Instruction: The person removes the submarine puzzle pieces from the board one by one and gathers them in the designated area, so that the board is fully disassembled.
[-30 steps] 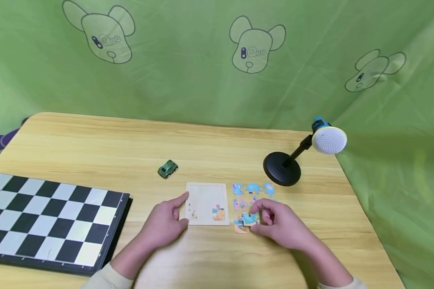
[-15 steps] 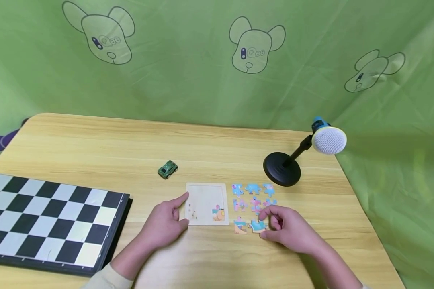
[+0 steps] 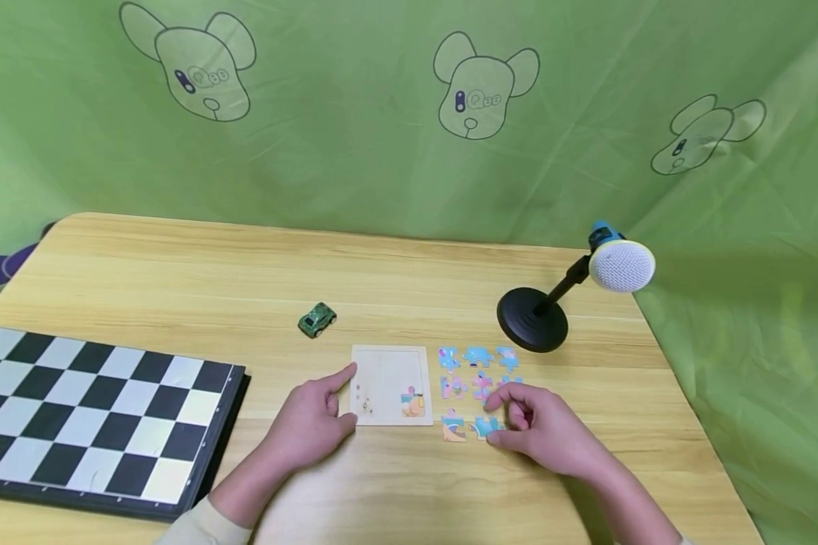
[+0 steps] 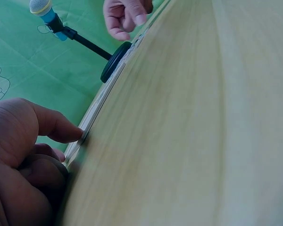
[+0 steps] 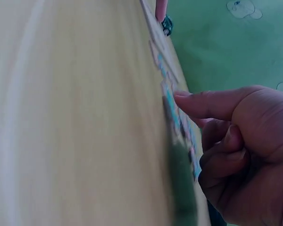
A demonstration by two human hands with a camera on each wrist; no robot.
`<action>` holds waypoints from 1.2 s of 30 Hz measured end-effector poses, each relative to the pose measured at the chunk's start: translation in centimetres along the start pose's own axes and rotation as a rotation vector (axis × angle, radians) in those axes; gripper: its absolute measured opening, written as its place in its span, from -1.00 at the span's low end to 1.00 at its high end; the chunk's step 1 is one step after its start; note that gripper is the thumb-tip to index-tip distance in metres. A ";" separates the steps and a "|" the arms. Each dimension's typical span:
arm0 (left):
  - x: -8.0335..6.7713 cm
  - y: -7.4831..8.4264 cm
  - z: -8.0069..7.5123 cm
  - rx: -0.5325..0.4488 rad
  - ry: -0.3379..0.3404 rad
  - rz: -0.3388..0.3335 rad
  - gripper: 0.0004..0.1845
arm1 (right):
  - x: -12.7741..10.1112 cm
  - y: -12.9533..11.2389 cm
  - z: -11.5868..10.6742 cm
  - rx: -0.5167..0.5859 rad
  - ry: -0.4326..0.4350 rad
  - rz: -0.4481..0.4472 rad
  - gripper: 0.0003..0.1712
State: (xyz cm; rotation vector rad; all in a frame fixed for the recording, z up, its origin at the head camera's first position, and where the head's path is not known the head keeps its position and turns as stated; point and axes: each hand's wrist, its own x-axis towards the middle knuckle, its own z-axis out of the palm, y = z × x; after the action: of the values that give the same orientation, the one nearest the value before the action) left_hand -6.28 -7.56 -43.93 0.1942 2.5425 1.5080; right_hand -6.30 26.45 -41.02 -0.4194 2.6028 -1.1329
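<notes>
Curled over a blue puzzle piece (image 3: pixel 485 427), the right hand (image 3: pixel 545 431) touches it with a fingertip; whether it pinches it I cannot tell. That piece lies flat on the table (image 3: pixel 177 272), just right of the puzzle tray (image 3: pixel 388 375), whose left edge the left hand (image 3: pixel 310 424) touches with straight forefinger and thumb.

A pale yellow wooden desk (image 3: pixel 409 280) with a fine straight grain stands before a bright green cloth backdrop (image 3: pixel 354 113) printed with outlined cartoon dog heads. The folding chessboard (image 3: pixel 88 416) is checked black and white with a black rim. A small metallic green toy car (image 3: pixel 316 319) sits near a cream puzzle tray (image 3: pixel 388 378); the loose cardboard puzzle pieces (image 3: pixel 477 371) are blue, pink and orange. The microphone (image 3: pixel 620 265) has a white head, blue collar and black base.
</notes>
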 end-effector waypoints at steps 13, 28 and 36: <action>0.0 -0.1 0.1 -0.006 -0.005 0.002 -0.24 | 4.3 -3.7 3.7 -0.028 0.003 -0.076 -0.68; 0.0 -0.1 0.2 0.001 -0.008 0.007 -0.24 | 6.4 -4.9 5.3 -0.103 0.002 -0.042 -0.74; 0.0 -0.2 0.1 -0.004 0.000 0.005 -0.24 | 6.6 -4.8 5.6 -0.167 -0.015 -0.061 -0.72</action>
State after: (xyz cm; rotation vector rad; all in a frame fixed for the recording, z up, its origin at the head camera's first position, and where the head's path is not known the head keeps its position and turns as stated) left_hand -6.28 -7.59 -44.12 0.2001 2.5409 1.5141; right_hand -9.63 17.18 -41.99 -0.5441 2.6987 -0.9297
